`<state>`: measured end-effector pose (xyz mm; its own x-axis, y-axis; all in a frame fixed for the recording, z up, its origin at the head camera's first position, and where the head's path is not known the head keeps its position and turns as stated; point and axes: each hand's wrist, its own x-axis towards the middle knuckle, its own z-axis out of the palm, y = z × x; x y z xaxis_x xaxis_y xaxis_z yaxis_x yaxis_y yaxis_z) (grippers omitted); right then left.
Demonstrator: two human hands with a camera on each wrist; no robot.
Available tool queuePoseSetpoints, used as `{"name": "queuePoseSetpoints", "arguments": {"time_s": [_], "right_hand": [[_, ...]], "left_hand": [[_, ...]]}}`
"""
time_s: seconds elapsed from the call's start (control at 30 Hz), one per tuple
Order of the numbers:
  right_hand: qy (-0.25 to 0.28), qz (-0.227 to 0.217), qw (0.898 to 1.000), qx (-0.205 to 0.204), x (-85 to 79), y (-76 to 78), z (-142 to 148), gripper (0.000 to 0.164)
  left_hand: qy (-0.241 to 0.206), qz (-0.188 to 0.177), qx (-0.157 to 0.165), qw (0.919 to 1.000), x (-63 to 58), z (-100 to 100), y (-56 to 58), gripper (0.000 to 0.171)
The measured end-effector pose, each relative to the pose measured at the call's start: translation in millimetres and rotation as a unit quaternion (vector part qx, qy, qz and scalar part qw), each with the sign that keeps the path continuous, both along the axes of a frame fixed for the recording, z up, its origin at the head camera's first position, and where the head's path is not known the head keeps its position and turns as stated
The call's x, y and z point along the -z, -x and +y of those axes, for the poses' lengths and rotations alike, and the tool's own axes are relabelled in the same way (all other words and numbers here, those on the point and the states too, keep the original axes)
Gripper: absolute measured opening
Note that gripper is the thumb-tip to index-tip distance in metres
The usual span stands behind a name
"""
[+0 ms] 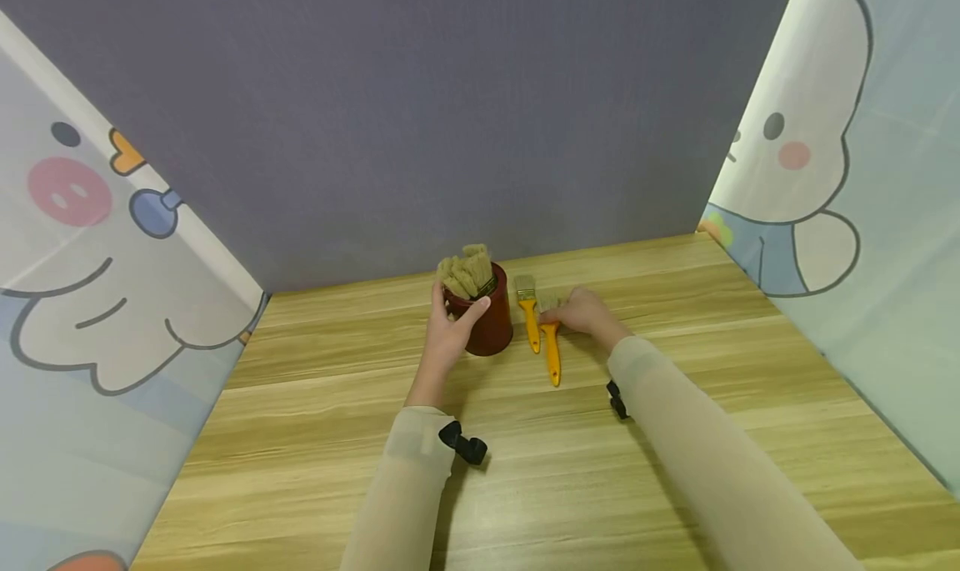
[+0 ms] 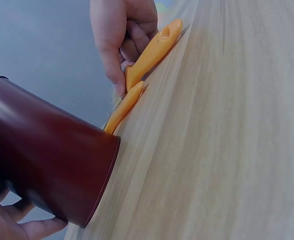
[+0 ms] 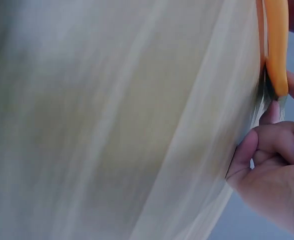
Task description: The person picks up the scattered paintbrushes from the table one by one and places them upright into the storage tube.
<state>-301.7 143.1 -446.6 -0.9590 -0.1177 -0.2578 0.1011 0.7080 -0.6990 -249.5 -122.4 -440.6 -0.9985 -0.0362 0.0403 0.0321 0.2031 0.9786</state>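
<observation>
A dark red cylindrical pot stands upright at the back of the table, with several paintbrushes in it, bristles up. My left hand holds the pot from its left side, thumb near the rim. Right of the pot lies a paintbrush with a yellow-orange handle, bristles towards the back wall. Beside it is a second such paintbrush, which my right hand pinches near the bristle end. In the left wrist view, the thumb and fingers of the right hand close about that end, partly hiding it.
The wood-grain table meets a grey-purple back wall. Cartoon-printed curtains stand along both sides. A black wrist device is on the left sleeve, another on the right.
</observation>
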Motion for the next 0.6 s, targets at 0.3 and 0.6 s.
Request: {"name": "queuePoseSetpoints", "arguments": {"time_s": [0.3,0.6], "right_hand": [[0.016,-0.022,1.0,0.005,3.5,3.4,8.2,0.049],[0.064,-0.013,0.998,0.019,6.1,1.3,11.1,0.036]], "left_hand": [[0.001,0.001,0.002,1.0,-1.6,0.8,-1.3,0.109],[0.003,0.003,0.002,1.0,0.0,-0.5,-1.3,0.109]]}}
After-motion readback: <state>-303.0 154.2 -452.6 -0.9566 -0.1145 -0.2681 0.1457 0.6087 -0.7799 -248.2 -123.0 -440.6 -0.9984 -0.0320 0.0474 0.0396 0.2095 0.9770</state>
